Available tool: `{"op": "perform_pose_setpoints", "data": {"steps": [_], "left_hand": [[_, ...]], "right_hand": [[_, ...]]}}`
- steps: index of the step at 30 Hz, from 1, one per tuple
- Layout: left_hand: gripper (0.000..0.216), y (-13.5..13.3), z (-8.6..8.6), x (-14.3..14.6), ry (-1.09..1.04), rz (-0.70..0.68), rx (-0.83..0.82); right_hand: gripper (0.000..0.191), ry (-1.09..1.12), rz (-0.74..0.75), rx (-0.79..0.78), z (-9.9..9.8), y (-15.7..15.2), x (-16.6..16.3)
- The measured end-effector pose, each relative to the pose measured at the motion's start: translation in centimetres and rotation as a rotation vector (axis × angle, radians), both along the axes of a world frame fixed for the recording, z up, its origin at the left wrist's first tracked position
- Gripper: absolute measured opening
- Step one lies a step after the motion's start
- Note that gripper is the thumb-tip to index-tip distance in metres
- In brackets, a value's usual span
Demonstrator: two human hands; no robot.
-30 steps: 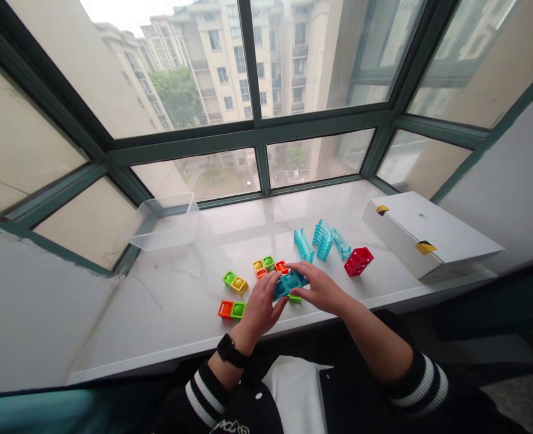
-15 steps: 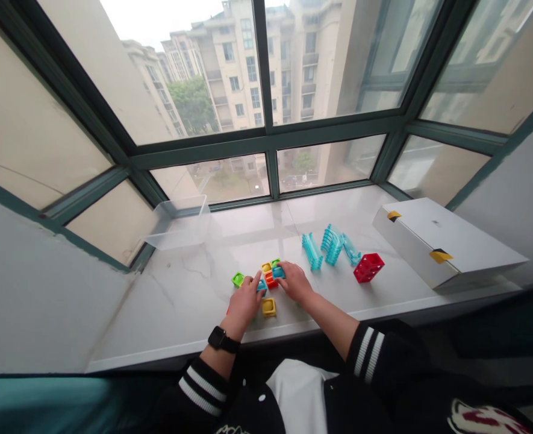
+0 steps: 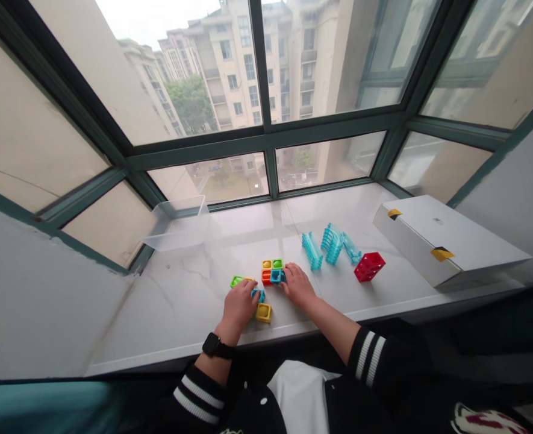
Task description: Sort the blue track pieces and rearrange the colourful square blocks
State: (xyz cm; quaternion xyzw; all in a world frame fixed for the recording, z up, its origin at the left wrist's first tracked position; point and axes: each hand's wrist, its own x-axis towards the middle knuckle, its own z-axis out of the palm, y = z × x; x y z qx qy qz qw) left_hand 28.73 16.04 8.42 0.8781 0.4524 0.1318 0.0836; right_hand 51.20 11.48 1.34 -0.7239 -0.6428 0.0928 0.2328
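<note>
On the white marble window sill (image 3: 194, 301) my left hand (image 3: 239, 304) lies over small toy blocks, its fingers curled on a blue block (image 3: 258, 295). A yellow block (image 3: 264, 312) and a green and yellow pair (image 3: 238, 281) lie beside it. My right hand (image 3: 299, 284) pinches another blue block (image 3: 276, 276) against a cluster of orange, yellow and green blocks (image 3: 271, 269).
Three light blue ribbed pieces (image 3: 332, 245) and a red lattice cube (image 3: 369, 266) stand to the right. A long white box (image 3: 447, 241) lies at the far right. A clear plastic tub (image 3: 178, 223) sits at the back left by the window frame.
The blue piece I held in both hands near the sill's edge has come apart into two blocks. My right hand set one against the cluster. My left hand drew back slightly with the other.
</note>
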Motion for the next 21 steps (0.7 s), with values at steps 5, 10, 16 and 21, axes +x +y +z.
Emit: {"op": "perform_pose_setpoints", "data": {"steps": [5, 10, 16, 21], "left_hand": [[0.024, 2.3, 0.8, 1.1, -0.13, -0.055, 0.126], [0.025, 6.6, -1.0, 3.8, -0.081, -0.046, 0.149], [0.038, 9.3, -3.3, 5.8, -0.084, -0.023, 0.101], [0.033, 10.4, -3.7, 6.0, -0.112, -0.052, 0.054]], "right_hand": [[0.06, 0.01, 0.008, -0.001, 0.7, -0.6, 0.0], [0.064, 0.002, -0.002, 0.071, 1.4, -2.6, 0.9], [0.067, 0.05, 0.003, 0.057, 0.2, -6.1, 1.9], [0.056, 0.092, 0.027, 0.086, -0.5, -6.3, 0.7]]}}
